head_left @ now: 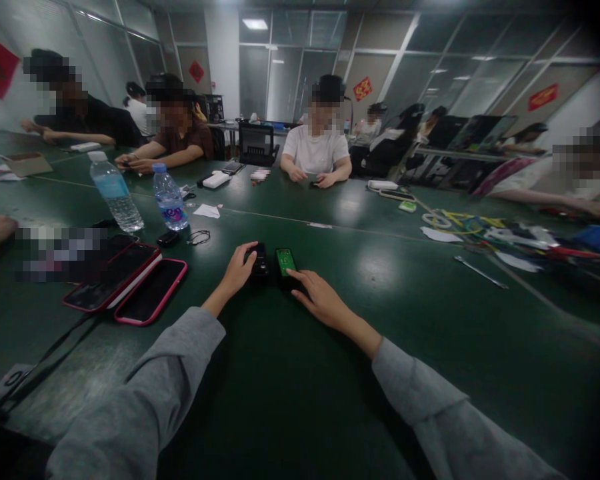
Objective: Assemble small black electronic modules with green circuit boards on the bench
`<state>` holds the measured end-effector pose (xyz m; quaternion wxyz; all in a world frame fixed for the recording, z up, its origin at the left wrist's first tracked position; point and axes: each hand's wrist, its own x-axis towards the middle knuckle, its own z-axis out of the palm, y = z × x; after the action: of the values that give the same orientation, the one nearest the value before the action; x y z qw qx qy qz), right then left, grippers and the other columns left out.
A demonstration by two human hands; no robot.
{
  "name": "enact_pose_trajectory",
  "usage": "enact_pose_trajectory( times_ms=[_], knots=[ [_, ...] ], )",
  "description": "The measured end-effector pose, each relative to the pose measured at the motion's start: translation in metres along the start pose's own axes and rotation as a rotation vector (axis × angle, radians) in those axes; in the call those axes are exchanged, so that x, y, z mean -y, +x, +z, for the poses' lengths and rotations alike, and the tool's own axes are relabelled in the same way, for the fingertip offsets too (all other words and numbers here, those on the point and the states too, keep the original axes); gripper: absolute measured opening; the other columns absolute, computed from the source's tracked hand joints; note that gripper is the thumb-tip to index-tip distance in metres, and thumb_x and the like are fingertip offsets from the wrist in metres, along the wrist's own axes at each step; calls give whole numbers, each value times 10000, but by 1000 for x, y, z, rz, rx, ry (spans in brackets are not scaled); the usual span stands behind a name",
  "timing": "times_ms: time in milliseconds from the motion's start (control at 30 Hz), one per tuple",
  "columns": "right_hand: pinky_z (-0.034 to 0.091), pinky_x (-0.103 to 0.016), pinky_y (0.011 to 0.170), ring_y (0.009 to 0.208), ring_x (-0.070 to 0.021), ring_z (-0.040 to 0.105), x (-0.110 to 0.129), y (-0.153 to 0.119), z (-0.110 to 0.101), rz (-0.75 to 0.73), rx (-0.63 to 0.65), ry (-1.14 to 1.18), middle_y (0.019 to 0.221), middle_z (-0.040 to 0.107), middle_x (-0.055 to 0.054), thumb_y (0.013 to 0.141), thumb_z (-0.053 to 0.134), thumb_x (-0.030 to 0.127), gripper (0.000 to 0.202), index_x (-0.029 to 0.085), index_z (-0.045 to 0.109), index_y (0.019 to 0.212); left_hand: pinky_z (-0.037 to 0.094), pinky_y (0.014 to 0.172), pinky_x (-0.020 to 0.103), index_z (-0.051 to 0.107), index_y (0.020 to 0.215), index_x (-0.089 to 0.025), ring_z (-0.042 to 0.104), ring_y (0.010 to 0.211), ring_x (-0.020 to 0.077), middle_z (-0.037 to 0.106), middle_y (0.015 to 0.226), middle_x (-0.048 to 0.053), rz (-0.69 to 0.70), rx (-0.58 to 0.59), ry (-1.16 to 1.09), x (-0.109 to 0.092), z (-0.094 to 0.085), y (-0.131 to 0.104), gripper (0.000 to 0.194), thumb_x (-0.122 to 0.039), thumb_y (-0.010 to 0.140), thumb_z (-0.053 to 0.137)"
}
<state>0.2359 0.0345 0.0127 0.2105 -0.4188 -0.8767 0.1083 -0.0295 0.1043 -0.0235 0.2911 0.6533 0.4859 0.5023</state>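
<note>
My left hand (239,272) is curled around the left edge of a small black casing (261,260), which lies on the dark green table. Its inner detail is too dark to make out. Just to the right, a black shell holding a green circuit board (285,259) lies with the board facing up. My right hand (319,295) reaches in from the right, its fingers stretched out. Its fingertips touch the lower right part of the board, and the thumb sits lower, near the shell's edge. A narrow gap separates the two pieces.
Left of my hands lie a red-rimmed phone (151,292) and a larger phone (111,277). Beyond them stand two water bottles (116,193) (170,199). Tangled cables (505,233) and a thin metal tool (481,272) are at right. Several people sit around the table.
</note>
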Motion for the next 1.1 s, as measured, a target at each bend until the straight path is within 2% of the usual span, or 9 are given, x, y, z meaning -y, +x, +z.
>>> enact_pose_trajectory(
  times_ms=[100, 233, 367, 467, 567, 700, 900, 1033, 1100],
  knots=[
    [484, -494, 941, 1123, -273, 540, 1, 0, -2, 8, -46, -7, 1217, 557, -102, 981, 406, 476, 457, 276, 435, 1391, 399, 1068, 470, 538, 1290, -243, 516, 1230, 235, 549, 1327, 88, 4, -3, 5, 0, 0, 0, 398, -398, 934, 452],
    [482, -496, 921, 1113, -297, 529, 8, 4, 0, 81, -178, -38, 1194, 547, -121, 945, 456, 531, 423, 236, 553, 1233, 410, 1059, 470, 537, 1292, -246, 524, 1222, 233, 549, 1329, 88, 5, -3, 5, -1, 1, 0, 399, -398, 932, 457],
    [486, -482, 915, 1115, -309, 521, 19, 14, 10, 121, -280, -20, 1192, 525, -142, 897, 554, 487, 386, 196, 552, 1151, 375, 1092, 464, 549, 1277, -221, 503, 1252, 228, 561, 1320, 98, 44, -12, 33, 0, 2, 2, 390, -379, 931, 460],
    [504, -434, 896, 1073, -268, 554, 22, 19, 15, 137, -295, 92, 1179, 535, -126, 900, 561, 407, 333, 194, 529, 1154, 359, 1106, 451, 552, 1273, -207, 495, 1262, 221, 564, 1317, 104, 70, -15, 41, 1, 2, 2, 394, -379, 932, 457],
    [510, -408, 891, 1048, -234, 579, 18, 19, 15, 156, -287, 241, 1170, 569, -94, 903, 566, 406, 319, 208, 524, 1149, 357, 1104, 450, 548, 1277, -212, 500, 1255, 220, 562, 1315, 104, 60, -13, 36, 2, 2, 2, 395, -381, 932, 458],
    [523, -400, 842, 964, -218, 613, 10, 18, 13, 254, -302, 375, 1116, 611, -79, 910, 544, 465, 351, 214, 515, 1154, 358, 1101, 452, 556, 1264, -227, 504, 1248, 220, 567, 1306, 96, 47, -20, 30, 1, 2, 2, 377, -371, 927, 469],
    [492, -421, 910, 1014, -236, 577, -9, 22, 20, 305, -457, 299, 1092, 572, -117, 924, 481, 497, 362, 177, 562, 1073, 366, 1093, 447, 550, 1274, -221, 501, 1247, 225, 551, 1321, 102, 28, -6, 38, -3, 1, 1, 389, -378, 932, 454],
    [509, -434, 880, 969, -234, 582, -21, 22, 24, 419, -449, 318, 1065, 556, -112, 925, 445, 537, 392, 183, 578, 1028, 386, 1074, 452, 554, 1269, -233, 512, 1229, 230, 544, 1321, 98, 11, -4, 17, -5, 0, -1, 385, -385, 927, 466],
    [511, -438, 874, 974, -237, 578, -22, 21, 25, 431, -440, 314, 1077, 554, -116, 928, 431, 554, 417, 181, 574, 1047, 399, 1060, 458, 546, 1278, -240, 519, 1216, 232, 540, 1323, 96, -1, 3, 9, -7, -1, -2, 390, -392, 929, 461]
  ],
)
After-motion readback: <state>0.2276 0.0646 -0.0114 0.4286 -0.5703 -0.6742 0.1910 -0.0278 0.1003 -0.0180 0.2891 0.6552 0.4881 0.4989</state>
